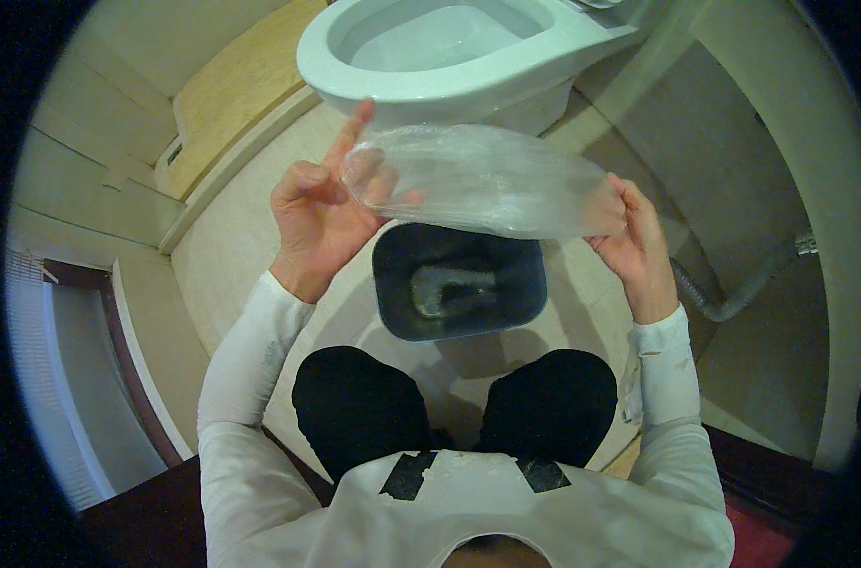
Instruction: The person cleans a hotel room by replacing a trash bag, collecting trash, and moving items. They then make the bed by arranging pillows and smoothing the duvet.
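Observation:
A clear plastic bag (487,181) is stretched sideways between my hands, above a dark plastic bin (459,326). My right hand (632,231) grips the bag's right end, with its fingertips behind or within the film. At the other end, my left hand (331,206) has its index finger extended and its other fingers curled behind or inside the film; whether they pinch it cannot be told. The bin stands on the floor in front of my knees, and something pale or shiny shows at its bottom.
A white toilet bowl (430,85) stands just beyond the bag. To the right, a flexible metal hose (728,309) runs to a wall fitting. A raised ledge (238,170) borders a yellowish floor area at the upper left. A doorway is at the far left.

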`<state>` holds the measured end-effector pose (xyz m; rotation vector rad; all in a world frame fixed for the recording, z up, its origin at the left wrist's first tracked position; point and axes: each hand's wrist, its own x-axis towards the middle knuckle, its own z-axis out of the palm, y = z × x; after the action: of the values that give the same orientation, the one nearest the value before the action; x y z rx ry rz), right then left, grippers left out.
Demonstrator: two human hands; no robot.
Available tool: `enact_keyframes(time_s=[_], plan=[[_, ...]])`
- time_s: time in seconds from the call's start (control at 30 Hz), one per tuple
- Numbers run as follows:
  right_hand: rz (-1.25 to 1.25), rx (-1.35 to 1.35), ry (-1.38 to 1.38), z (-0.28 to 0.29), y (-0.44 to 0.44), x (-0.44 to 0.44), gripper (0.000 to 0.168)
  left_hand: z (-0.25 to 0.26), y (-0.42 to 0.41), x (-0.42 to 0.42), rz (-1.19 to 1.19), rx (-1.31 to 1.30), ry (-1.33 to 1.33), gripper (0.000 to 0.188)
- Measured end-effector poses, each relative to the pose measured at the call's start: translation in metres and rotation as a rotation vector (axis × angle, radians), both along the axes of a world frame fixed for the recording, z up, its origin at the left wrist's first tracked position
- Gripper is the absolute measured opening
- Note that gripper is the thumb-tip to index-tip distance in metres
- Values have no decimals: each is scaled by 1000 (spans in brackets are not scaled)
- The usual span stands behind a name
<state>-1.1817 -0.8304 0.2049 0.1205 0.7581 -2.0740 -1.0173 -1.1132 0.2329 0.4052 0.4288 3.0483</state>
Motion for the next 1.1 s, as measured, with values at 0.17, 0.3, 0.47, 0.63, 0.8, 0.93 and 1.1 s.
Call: enact_keyframes(time_s=[0.17,0.3,0.47,0.63,0.8,0.93,1.1], plan=[[-66,-148,110,6,-1,-14,19,15,5,9,-17,-1022,-132,54],[208,5,385,65,-31,42,29,1,4,0,204,-1484,-602,67],[370,839,1682,44,-52,62,34,-1,-12,8,756,-1166,-755,77],[-225,471,706,32,-75,28,22,2,6,36,842,-1424,-710,73],[-242,413,653,29,-99,45,20,-8,-2,61,804,-1306,-850,74],[-177,607,1056,21,-111,53,18,-24,-38,88,988,-1380,-925,67],[-136,480,1172,46,-140,67,21,-81,-131,175,1848,-2559,-583,49]])
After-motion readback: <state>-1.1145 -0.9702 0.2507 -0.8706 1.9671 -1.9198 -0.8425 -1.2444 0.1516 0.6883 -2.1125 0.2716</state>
